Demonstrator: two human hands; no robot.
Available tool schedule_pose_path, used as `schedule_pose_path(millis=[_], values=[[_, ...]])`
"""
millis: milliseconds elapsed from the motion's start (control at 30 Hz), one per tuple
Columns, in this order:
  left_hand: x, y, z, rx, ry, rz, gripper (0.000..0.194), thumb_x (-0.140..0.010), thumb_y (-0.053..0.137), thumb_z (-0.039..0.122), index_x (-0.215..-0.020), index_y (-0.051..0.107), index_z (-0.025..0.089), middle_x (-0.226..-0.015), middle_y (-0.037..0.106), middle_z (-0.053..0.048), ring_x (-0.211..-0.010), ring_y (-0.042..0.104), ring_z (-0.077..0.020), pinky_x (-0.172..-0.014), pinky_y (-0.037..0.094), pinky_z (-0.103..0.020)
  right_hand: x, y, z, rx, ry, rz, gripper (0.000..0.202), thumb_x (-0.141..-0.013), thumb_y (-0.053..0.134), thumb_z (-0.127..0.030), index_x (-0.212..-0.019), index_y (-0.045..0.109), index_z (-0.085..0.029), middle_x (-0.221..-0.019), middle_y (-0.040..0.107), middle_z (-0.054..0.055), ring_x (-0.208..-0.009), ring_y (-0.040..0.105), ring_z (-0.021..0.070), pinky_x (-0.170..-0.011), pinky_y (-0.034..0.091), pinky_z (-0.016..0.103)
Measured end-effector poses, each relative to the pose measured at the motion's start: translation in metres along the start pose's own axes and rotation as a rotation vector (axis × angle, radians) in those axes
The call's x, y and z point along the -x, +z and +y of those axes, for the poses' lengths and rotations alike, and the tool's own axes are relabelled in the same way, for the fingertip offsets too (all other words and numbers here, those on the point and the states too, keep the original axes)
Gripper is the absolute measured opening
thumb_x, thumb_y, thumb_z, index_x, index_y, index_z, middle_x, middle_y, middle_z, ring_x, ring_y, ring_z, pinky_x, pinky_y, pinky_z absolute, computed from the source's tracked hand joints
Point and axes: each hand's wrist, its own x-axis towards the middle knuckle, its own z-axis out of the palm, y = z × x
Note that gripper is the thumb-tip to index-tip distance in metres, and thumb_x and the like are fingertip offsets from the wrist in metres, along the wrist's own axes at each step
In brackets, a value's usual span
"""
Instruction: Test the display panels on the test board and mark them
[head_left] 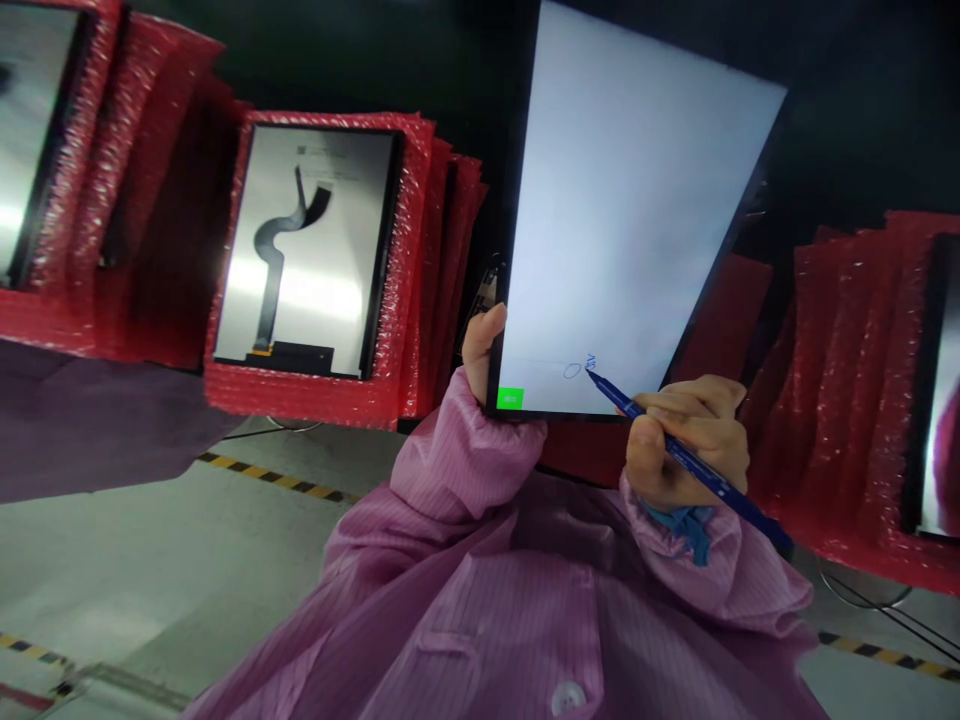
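A lit white display panel (622, 220) with a dark border is tilted up in front of me. My left hand (484, 345) grips its lower left edge, thumb at the border and the other fingers hidden behind. A small green box shows in the screen's lower left corner. My right hand (690, 440) is closed around a blue pen (697, 465), its tip at the lower part of the screen. Beside the tip are a blue oval and small blue marks. A blue band circles my right wrist.
Left of me, a display panel with a ribbon cable (307, 250) lies on stacked red bubble-wrap sleeves (315, 397). More red sleeves with panels stand at far left and right (840, 400). Below is a floor with yellow-black striped tape (277, 478).
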Motion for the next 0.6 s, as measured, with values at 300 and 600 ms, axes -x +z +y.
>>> schedule_pose_path(millis=[300, 600], values=[[0.0026, 0.0026, 0.0040, 0.008, -0.020, 0.007, 0.061, -0.085, 0.037, 0.075, -0.098, 0.073, 0.028, -0.102, 0.076, -0.005, -0.126, 0.062, -0.0338, -0.084, 0.062, -0.045, 0.0020, -0.0011, -0.0003, 0.016, 0.037, 0.016, 0.021, -0.090, 0.057, -0.023, -0.069, 0.054, -0.021, -0.058, 0.064, -0.003, -0.052, 0.057, 0.0137, -0.068, 0.041, 0.037], [0.0058, 0.0089, 0.0084, 0.023, -0.045, 0.036, 0.055, -0.087, 0.039, 0.069, -0.103, 0.072, 0.029, -0.104, 0.076, -0.005, -0.130, 0.059, -0.0322, -0.091, 0.061, -0.045, 0.0058, -0.0021, 0.0051, 0.081, 0.109, 0.071, 0.021, -0.091, 0.056, -0.026, -0.071, 0.050, -0.021, -0.059, 0.062, -0.004, -0.052, 0.056, 0.0133, -0.067, 0.044, 0.036]])
